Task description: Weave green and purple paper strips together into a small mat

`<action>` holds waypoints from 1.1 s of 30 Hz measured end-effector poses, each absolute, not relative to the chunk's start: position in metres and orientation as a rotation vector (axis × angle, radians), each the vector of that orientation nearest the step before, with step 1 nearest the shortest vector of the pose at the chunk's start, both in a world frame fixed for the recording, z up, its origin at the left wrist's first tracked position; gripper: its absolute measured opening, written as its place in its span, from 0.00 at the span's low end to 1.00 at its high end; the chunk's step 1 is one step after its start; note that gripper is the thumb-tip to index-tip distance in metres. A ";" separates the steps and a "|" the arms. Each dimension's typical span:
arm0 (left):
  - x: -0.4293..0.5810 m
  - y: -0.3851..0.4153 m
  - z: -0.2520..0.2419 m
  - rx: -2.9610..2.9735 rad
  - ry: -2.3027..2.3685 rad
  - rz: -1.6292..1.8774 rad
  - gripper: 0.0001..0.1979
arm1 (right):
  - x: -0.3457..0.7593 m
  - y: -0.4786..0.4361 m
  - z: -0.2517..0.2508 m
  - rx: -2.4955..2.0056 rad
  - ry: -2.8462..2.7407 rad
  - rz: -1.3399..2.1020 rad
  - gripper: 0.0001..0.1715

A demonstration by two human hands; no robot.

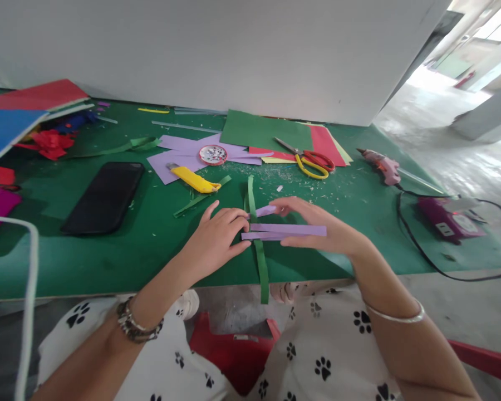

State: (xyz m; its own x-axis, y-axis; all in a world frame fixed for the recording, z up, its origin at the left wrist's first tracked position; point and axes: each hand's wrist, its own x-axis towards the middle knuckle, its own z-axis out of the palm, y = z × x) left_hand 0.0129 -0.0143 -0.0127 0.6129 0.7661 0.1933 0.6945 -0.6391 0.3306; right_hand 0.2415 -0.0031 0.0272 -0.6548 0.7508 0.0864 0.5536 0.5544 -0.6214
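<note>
Purple paper strips lie crosswise over a long green paper strip, whose near end hangs past the table edge. My left hand is closed at the left ends of the purple strips, fingertips bent over them and the thumb just below. My right hand is curved around their right side. Its fingers pinch the end of a slanting upper purple strip, while its thumb is near the lower strips. The far end of the green strip rises upright behind the crossing.
Beyond my hands lie a yellow utility knife, scissors, a round dish and coloured paper sheets. A black phone is at left. At right are a glue gun and a purple box with a black cable.
</note>
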 end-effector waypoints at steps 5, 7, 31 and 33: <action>0.014 -0.015 -0.012 2.585 1.241 0.461 0.02 | 0.246 -0.006 0.038 -1.114 -2.208 0.597 0.20; 0.015 -0.015 -0.012 2.562 1.254 0.470 0.02 | 0.238 -0.008 0.038 -1.214 -2.088 0.308 0.10; 0.012 -0.014 -0.016 2.624 1.291 0.523 0.10 | 0.201 -0.006 -0.001 -1.202 -2.502 0.582 0.12; 0.012 -0.013 -0.017 2.629 1.283 0.523 0.11 | 0.201 -0.005 -0.001 -1.203 -2.495 0.617 0.13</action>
